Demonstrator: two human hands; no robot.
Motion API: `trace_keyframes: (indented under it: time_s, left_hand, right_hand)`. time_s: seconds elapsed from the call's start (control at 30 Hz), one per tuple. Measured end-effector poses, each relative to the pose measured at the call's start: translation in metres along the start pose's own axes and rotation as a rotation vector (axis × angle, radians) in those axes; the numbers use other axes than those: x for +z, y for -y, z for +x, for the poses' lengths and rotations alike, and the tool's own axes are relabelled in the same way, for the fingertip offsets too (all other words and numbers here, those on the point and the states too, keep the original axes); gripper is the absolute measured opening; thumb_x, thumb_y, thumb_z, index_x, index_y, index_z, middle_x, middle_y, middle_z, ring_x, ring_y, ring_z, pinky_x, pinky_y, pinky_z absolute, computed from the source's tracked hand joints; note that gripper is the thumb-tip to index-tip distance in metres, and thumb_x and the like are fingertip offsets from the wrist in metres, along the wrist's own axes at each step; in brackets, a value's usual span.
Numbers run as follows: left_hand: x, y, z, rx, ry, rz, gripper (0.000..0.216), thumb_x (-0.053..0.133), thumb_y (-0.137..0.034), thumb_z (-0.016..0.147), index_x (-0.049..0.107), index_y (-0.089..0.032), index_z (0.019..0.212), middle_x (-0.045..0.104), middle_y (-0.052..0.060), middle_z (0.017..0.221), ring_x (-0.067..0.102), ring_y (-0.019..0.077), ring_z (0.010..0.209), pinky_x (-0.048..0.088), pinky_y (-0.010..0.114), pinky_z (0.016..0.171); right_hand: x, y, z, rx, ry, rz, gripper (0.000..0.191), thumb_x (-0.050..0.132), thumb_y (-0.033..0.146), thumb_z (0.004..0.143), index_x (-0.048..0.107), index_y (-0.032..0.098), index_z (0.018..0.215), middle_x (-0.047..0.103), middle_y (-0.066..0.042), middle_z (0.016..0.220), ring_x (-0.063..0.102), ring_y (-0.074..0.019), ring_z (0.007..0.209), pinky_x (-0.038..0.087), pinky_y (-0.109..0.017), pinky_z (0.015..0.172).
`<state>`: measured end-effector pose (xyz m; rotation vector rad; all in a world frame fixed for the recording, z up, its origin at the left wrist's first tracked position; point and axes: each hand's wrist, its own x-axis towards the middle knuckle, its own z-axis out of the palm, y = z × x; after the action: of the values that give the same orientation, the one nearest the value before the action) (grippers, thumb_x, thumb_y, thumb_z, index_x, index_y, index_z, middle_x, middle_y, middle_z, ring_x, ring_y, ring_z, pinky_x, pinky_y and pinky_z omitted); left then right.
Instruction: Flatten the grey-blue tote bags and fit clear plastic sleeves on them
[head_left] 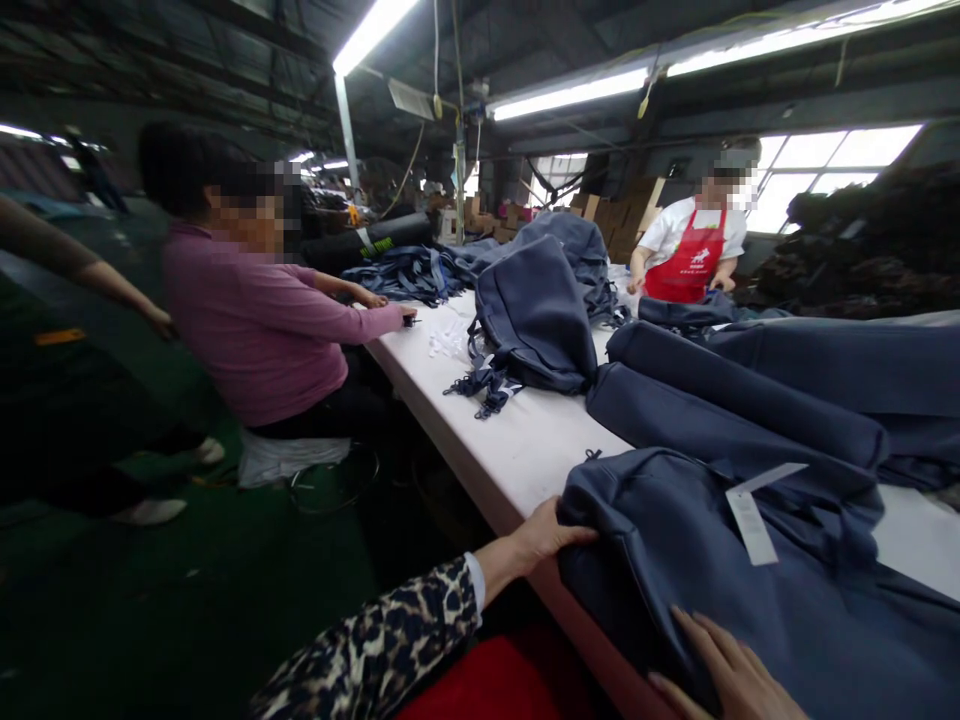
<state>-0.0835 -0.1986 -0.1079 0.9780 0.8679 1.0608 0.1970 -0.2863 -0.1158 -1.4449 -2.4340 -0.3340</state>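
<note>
Both my hands are on the navy backpack (810, 610) that lies at the near edge of the white table (525, 450). My left hand (534, 545), coming out of a leopard sleeve (390, 640), grips the left edge of the bag, with the thumb on top of the fabric. My right hand (731, 672) is open and lies flat on the front of the bag, fingers spread. A white tag (752, 525) rests on the bag above my right hand. Further on the table stands another backpack (536, 320). A person in a pink shirt (262, 330) sits at the left side, and a person in a red apron (694, 262) is at the far end.
</note>
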Motion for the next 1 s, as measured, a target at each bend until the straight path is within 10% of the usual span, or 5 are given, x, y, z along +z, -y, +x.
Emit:
trace_keyframes:
  time_s: [0.23, 0.5, 0.7, 1.0]
  left_hand:
    - [0.004, 0.006, -0.001, -0.017, -0.137, -0.118, 0.070, 0.093, -0.029, 0.046, 0.068, -0.013, 0.109, 0.071, 0.011, 0.108, 0.064, 0.0277, 0.103, 0.047, 0.042, 0.099]
    - [0.010, 0.009, -0.002, -0.002, -0.093, -0.325, 0.053, 0.086, -0.020, 0.053, 0.070, -0.013, 0.103, 0.073, 0.010, 0.100, 0.066, 0.0241, 0.091, 0.050, 0.038, 0.091]
    - [0.022, 0.022, 0.002, 0.006, -0.335, -0.307, 0.043, 0.082, -0.022, 0.053, 0.070, -0.014, 0.093, 0.072, 0.006, 0.084, 0.065, 0.0208, 0.075, 0.052, 0.034, 0.075]
    - [0.002, 0.020, 0.009, -0.026, -0.325, -0.170, 0.035, 0.079, -0.042, 0.061, 0.071, -0.011, 0.077, 0.067, 0.003, 0.068, 0.058, 0.0164, 0.067, 0.045, 0.028, 0.069]
  right_hand:
    - [-0.024, 0.040, 0.078, 0.073, -0.040, 0.165, 0.036, 0.039, 0.031, 0.095, 0.065, 0.025, 0.120, 0.075, -0.002, 0.104, 0.073, -0.0197, 0.085, 0.059, -0.027, 0.064]
    - [-0.023, 0.036, 0.062, -0.012, -0.141, 0.099, 0.037, 0.038, 0.027, 0.096, 0.062, 0.024, 0.123, 0.074, -0.001, 0.108, 0.072, -0.0170, 0.088, 0.058, -0.024, 0.068]
    - [0.001, 0.050, 0.049, -0.257, -0.242, -0.088, 0.058, 0.038, 0.008, 0.087, 0.040, 0.014, 0.145, 0.070, -0.011, 0.116, 0.070, -0.0209, 0.095, 0.055, -0.027, 0.077]
    - [0.005, 0.079, 0.040, -0.181, -0.147, -0.159, 0.066, 0.037, 0.013, 0.094, 0.013, 0.014, 0.155, 0.060, -0.018, 0.132, 0.064, -0.0293, 0.107, 0.053, -0.037, 0.072]
